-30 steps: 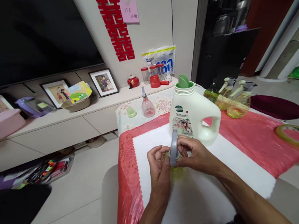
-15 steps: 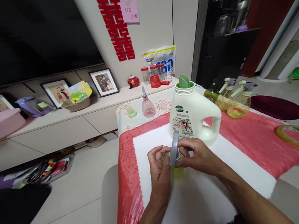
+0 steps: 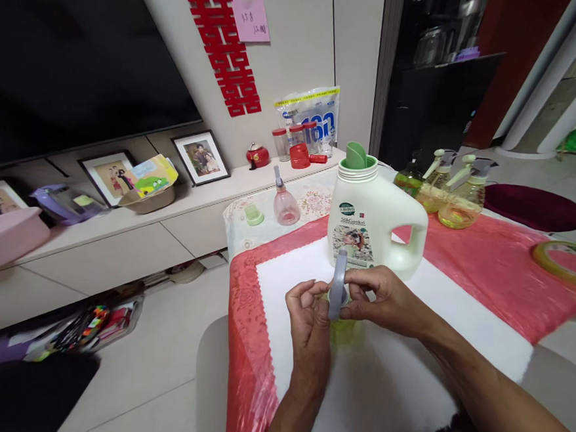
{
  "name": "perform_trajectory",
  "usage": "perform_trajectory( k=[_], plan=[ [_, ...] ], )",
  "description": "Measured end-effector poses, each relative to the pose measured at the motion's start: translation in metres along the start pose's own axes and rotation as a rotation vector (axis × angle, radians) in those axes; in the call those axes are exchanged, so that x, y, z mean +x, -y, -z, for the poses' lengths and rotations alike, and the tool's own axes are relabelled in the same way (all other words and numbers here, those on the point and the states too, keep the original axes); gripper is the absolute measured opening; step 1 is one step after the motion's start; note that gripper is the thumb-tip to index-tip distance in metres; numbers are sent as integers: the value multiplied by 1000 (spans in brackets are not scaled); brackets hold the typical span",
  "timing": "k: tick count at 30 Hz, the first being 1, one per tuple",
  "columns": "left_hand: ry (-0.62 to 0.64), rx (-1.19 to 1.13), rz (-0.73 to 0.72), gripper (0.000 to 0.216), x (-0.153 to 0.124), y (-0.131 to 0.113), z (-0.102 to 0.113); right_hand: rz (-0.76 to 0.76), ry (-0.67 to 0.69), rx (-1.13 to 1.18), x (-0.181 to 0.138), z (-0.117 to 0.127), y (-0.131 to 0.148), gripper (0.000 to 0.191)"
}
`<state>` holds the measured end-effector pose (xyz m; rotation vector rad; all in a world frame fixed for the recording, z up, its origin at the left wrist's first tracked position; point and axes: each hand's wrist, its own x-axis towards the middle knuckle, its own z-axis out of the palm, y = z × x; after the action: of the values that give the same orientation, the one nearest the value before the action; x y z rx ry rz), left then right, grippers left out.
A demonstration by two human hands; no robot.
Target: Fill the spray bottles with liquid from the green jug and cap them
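Note:
Both hands meet at a grey pump head (image 3: 339, 285) on top of a small clear bottle (image 3: 344, 334) holding yellow-green liquid. My left hand (image 3: 309, 326) is closed around the left side of the pump's collar, thumb against it. From the other side, my right hand (image 3: 380, 298) pinches the collar between thumb and fingers. The bottle stands on the white cloth, mostly hidden behind the hands. Just beyond them is a pale green detergent jug (image 3: 367, 217), uncapped, its green spout (image 3: 357, 155) showing at the neck.
A pink pump bottle (image 3: 286, 206) and a green cap (image 3: 254, 215) stand at the table's back left. Filled pump bottles (image 3: 459, 201) are at the right, with a tape roll (image 3: 570, 263) near the right edge. Red plastic (image 3: 479, 268) covers the table around the white cloth (image 3: 286, 295).
The view has shifted very slightly. Both hands stay at the pump head with nearly the same grip.

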<state>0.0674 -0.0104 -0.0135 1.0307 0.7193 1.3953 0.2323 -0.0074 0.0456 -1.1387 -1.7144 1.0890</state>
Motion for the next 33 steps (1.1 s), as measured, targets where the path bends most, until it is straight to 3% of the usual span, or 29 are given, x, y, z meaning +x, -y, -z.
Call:
perform_trajectory(
  k=[3, 10, 25, 28, 33],
  plan=[
    [-4, 4, -6, 38, 1, 0, 0, -8, -29, -5, -1, -3, 0, 40],
    [5, -3, -3, 39, 0, 4, 1, -8, 56, 16, 1, -1, 0, 45],
    [39, -11, -29, 36, -1, 4, 4, -5, -50, 14, 0, -6, -1, 43],
    [39, 46, -20, 40, -5, -1, 2, 14, -81, 39, 0, -6, 0, 42],
    [-23, 226, -124, 58, -16, -2, -9, 70, -204, 81, -4, -4, 7, 42]
  ],
)
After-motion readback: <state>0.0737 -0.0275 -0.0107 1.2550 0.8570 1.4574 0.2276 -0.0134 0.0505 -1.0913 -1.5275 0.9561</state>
